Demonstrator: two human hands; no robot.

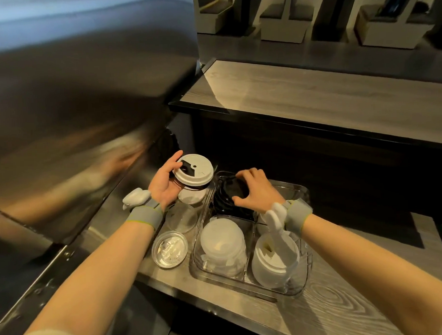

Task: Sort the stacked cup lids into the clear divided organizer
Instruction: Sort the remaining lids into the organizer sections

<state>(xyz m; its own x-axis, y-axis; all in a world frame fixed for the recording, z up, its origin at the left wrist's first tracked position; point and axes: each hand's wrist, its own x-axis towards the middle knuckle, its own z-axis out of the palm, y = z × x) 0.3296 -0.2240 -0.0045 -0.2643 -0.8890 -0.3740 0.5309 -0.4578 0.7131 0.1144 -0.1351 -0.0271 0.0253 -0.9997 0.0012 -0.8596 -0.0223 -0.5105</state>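
Left hand (164, 184) grips white lid (199, 173), right hand (256, 191) grips black lids (224, 195) in organizer (303, 286); clear lids (169, 249) alongside

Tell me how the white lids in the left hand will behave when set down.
Probably light: the left hand holds the white lids by the rim. Thin moulded plastic, so likely flexes if squeezed. If loosely nested, they may slide apart or tip, as might the black lids gripped by the right hand; the organizer walls should steady them.
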